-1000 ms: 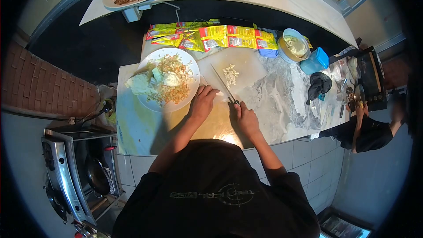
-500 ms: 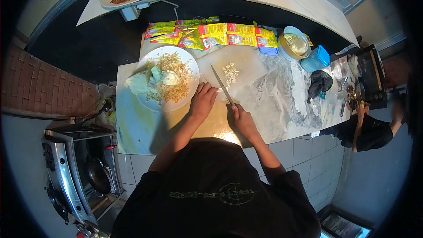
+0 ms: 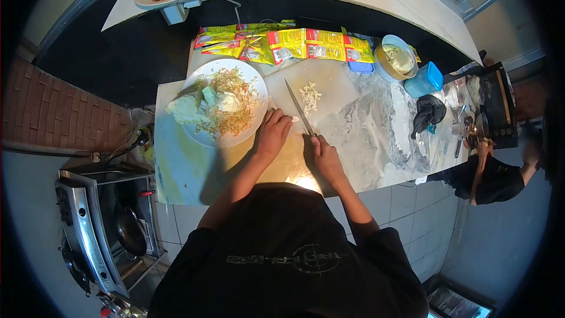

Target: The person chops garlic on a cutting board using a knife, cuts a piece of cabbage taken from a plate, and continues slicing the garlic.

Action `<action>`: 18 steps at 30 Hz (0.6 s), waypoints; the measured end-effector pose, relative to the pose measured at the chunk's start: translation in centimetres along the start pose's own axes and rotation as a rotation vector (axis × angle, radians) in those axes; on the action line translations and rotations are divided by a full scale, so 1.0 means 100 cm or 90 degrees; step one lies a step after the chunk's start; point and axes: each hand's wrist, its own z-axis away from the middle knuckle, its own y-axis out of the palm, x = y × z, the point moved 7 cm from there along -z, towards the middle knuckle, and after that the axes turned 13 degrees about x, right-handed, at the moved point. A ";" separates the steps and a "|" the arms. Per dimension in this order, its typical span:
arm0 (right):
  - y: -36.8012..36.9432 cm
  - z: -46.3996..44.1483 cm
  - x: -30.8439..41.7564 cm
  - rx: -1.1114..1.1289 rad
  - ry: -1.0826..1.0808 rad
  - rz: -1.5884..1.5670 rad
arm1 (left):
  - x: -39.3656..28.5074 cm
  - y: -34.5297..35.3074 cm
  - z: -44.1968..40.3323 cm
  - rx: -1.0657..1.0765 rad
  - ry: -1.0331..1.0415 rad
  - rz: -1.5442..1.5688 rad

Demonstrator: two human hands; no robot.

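Note:
A kitchen knife (image 3: 301, 107) points away from me over the pale cutting board (image 3: 338, 85), and my right hand (image 3: 327, 158) is wrapped round its handle. Just left of the blade, my left hand (image 3: 273, 133) rests on the near edge of the board with its fingers curled together. A small pale bit shows at those fingertips, too little of it visible to name. Small chopped whitish pieces (image 3: 309, 98) lie in a pile right of the blade. Beyond my left hand stands a white plate (image 3: 189, 133) with shredded vegetables (image 3: 232, 121) and a chunk of cabbage (image 3: 187, 109).
Yellow and red sachets (image 3: 288, 45) line the back of the marble-patterned table (image 3: 376, 141). At right are a bowl (image 3: 385, 70), a blue-lidded container (image 3: 425, 79) and a black bag (image 3: 428, 112). A stove (image 3: 88, 235) stands lower left; another person (image 3: 494, 179) works far right.
The view has shifted slightly. Both hands and the knife keep nearly the same place on the board, and the chopped pile looks the same.

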 end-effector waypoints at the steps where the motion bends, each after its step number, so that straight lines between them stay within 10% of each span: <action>1: 0.001 0.001 0.000 0.006 -0.008 -0.027 | 0.000 0.000 0.000 0.005 -0.003 -0.003; 18: 0.002 0.001 0.022 -0.086 0.032 0.261 | 0.001 0.001 -0.001 0.014 0.000 0.001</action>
